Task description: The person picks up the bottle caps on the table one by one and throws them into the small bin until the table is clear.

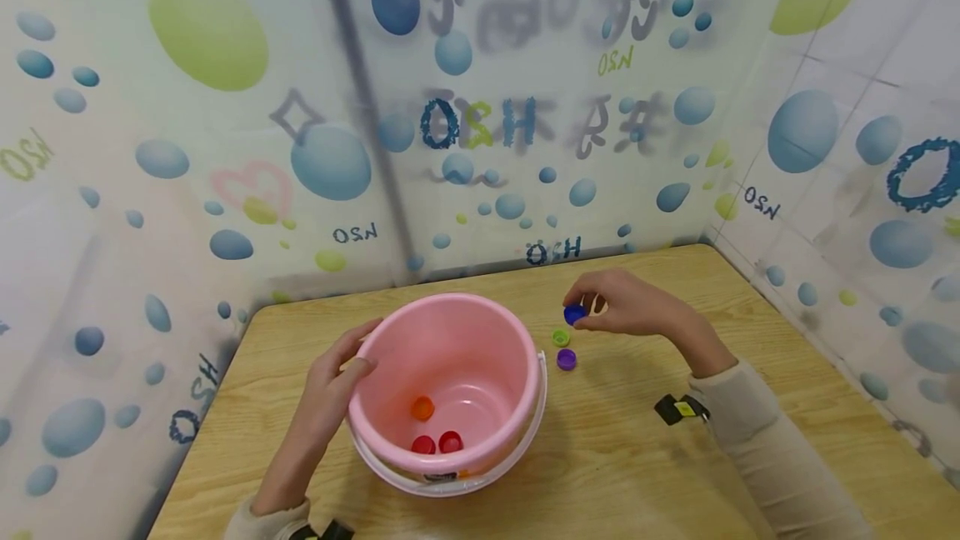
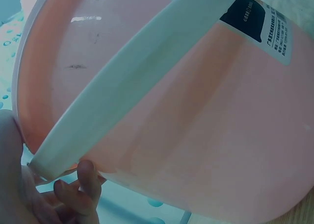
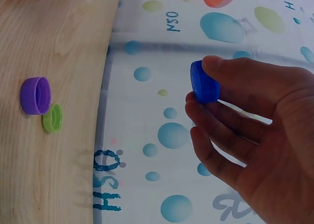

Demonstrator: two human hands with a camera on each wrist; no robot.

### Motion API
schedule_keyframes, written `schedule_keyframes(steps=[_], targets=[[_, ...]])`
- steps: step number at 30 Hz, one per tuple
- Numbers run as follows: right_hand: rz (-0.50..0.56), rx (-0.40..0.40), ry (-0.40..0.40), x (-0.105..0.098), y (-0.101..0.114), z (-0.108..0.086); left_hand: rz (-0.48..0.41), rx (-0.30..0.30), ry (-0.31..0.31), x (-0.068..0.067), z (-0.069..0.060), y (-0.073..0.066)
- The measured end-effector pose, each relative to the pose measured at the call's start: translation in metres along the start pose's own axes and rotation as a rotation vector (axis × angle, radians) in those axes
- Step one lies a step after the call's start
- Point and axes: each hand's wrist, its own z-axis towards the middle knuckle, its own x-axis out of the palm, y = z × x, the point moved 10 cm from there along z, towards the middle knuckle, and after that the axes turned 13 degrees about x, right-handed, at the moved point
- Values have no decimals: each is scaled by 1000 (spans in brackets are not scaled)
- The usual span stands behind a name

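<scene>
A pink bucket (image 1: 450,323) with a white handle (image 1: 450,487) stands on the table, its mouth tipped toward me. My left hand (image 1: 330,386) grips the bucket's left rim, thumb on the inner side and fingers outside, as the left wrist view also shows. Inside lie an orange bottle cap (image 1: 422,408) and two red bottle caps (image 1: 451,441). To the right of the bucket my right hand (image 1: 626,304) pinches a blue bottle cap (image 3: 204,82) between thumb and fingers, above the table. Below it sit a green bottle cap (image 3: 53,118) and a purple bottle cap (image 3: 36,95).
The wooden table (image 1: 675,457) meets a backdrop sheet (image 1: 525,215) printed with blue and green dots along its far edge. Similar sheets rise on the left and right sides. A printed label (image 2: 267,30) is on the bucket's outside.
</scene>
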Motion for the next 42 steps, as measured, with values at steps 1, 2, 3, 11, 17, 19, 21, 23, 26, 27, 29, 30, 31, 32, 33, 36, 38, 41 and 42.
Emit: schedule_keyframes(steps=[1,2,3,11,17,19,21,23,26,27,29,30,31,32,33,36,38,41,42], targets=[[2,-3,1,-1,1,0,-1,2,-1,0,0,0],[3,0,2,-1,2,0,-2,2,-2,0,0,0],[3,1,4,-2,4,0,-3,2,-3,0,0,0],[-9,-16,6,-7,12,0,-9,2,-4,-1,0,0],[-11,-26,3,-8,19,4,-12,1,-5,-1,0,1],[-14,-33,3,-10,22,5,-11,3,-4,-1,0,1],[-21,-39,1,-11,25,5,-12,4,-2,0,0,1],[-30,-55,-4,-12,29,6,-15,3,-1,0,0,1],[-38,-73,-10,-15,33,7,-17,1,-3,-1,0,1],[-40,-81,-12,-15,34,8,-18,1,-3,-1,0,1],[-39,-87,-12,-16,36,8,-19,1,-4,-1,0,1],[-41,-89,-14,-17,36,9,-19,2,-4,-1,0,0],[-42,-91,-17,-17,37,9,-19,2,-4,-1,1,0],[-43,-93,-19,-18,38,9,-18,3,-3,-1,1,0],[-45,-97,-23,-19,39,9,-18,4,-2,-1,1,0],[-47,-106,-29,-21,42,9,-17,6,-1,-1,1,0],[-47,-112,-28,-22,45,9,-18,8,0,-1,1,1],[-47,-118,-25,-23,49,8,-19,9,-1,-1,0,1],[-48,-119,-24,-23,51,8,-18,9,-1,-1,1,1]])
